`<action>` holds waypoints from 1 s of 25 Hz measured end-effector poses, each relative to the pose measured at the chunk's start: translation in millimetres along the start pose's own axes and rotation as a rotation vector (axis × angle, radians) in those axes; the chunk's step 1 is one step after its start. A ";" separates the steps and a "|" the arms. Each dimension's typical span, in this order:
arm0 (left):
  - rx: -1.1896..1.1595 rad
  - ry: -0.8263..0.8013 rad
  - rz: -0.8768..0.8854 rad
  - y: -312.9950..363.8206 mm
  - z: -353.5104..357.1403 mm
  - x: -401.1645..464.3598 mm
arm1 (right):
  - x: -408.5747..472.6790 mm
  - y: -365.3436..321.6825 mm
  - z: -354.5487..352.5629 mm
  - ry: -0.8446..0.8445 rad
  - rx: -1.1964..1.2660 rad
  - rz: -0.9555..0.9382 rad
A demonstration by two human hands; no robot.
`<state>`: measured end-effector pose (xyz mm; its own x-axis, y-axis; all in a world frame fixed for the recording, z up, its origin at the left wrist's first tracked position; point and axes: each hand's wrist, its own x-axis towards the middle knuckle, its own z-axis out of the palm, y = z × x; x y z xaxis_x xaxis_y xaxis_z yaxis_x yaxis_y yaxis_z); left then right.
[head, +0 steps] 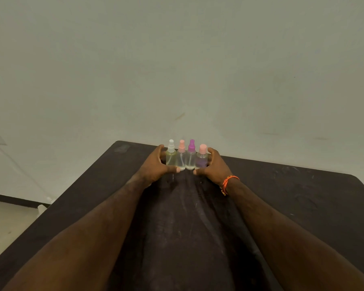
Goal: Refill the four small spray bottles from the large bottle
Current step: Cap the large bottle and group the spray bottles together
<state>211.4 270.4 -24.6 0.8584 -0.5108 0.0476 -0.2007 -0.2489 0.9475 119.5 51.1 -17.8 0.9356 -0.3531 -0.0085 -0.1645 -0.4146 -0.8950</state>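
Note:
Several small clear spray bottles stand upright in a tight row near the far edge of the dark table [282, 196]. From left to right they are a white-capped bottle [171, 156], a pink-capped bottle [181, 157], a purple-capped bottle [191, 157] and a second pink-capped bottle [202, 157] with a purple tint. My left hand [156, 164] curls round the left end of the row, thumb in front. My right hand [214, 165] curls round the right end the same way. No large bottle is in view.
A pale wall rises right behind the table's far edge. The table's left edge drops to a light floor [6, 223] with a dark skirting strip. An orange bracelet [229, 181] sits on my right wrist.

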 end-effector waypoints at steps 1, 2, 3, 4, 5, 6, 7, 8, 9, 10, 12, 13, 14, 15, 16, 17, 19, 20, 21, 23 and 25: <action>0.021 0.012 -0.034 1.0 0.2 -8.2 | -5.9 -1.0 -2.4 -0.016 -0.002 0.022; 0.046 0.032 -0.071 2.3 1.5 -17.2 | -13.6 -2.6 -4.7 -0.028 -0.007 0.044; 0.089 0.047 -0.106 5.1 3.2 -27.5 | -21.5 -4.0 -7.0 -0.032 -0.021 0.066; 0.127 0.050 -0.139 9.7 5.1 -39.5 | -31.5 -5.9 -9.7 -0.031 -0.047 0.088; 0.177 0.043 -0.160 14.3 6.7 -51.5 | -42.0 -7.4 -12.5 -0.028 -0.081 0.105; 0.227 0.026 -0.171 18.1 7.8 -63.5 | -54.4 -8.8 -15.8 -0.027 -0.127 0.117; 0.306 -0.003 -0.168 23.2 9.1 -78.0 | -69.1 -9.6 -19.0 -0.030 -0.179 0.125; 0.403 -0.033 -0.155 27.6 9.7 -92.4 | -85.1 -10.8 -22.2 -0.035 -0.233 0.130; 0.524 -0.069 -0.139 32.4 11.6 -109.7 | -104.6 -12.4 -25.5 -0.040 -0.283 0.132; 0.645 -0.095 -0.122 35.8 13.7 -125.5 | -123.8 -14.3 -28.4 -0.044 -0.328 0.128; 0.830 -0.149 -0.114 44.3 19.8 -159.0 | -162.4 -16.5 -33.1 -0.046 -0.405 0.112; 0.895 -0.179 -0.115 48.1 22.8 -174.8 | -181.1 -16.5 -34.9 -0.040 -0.435 0.101; 0.952 -0.208 -0.102 51.9 26.9 -192.7 | -202.4 -15.9 -36.9 -0.028 -0.463 0.091; 1.005 -0.232 -0.082 56.8 31.0 -210.1 | -222.0 -14.1 -39.1 -0.014 -0.491 0.081; 1.049 -0.246 -0.043 60.2 35.5 -224.8 | -240.2 -11.5 -41.4 -0.006 -0.525 0.071; 1.082 -0.265 -0.009 64.3 40.6 -240.9 | -258.4 -8.1 -43.3 -0.003 -0.565 0.064; 1.117 -0.285 0.054 70.4 52.4 -267.8 | -292.3 -2.5 -46.9 0.000 -0.673 0.040; 1.119 -0.283 0.077 73.3 58.7 -278.5 | -307.4 -1.7 -48.2 0.007 -0.718 0.025; 1.116 -0.282 0.096 76.3 65.0 -286.8 | -320.2 -1.0 -49.6 0.021 -0.741 0.011; 1.101 -0.274 0.132 83.2 76.6 -300.3 | -343.3 -2.5 -53.7 0.049 -0.737 -0.025; 1.067 -0.273 0.167 89.3 87.9 -309.5 | -364.3 -5.3 -62.1 0.071 -0.695 -0.084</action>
<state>-113.7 334.0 17.4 0.6762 -0.7353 -0.0463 -0.7197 -0.6727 0.1721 -239.9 129.8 17.7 0.9350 -0.3405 0.0989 -0.2762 -0.8744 -0.3989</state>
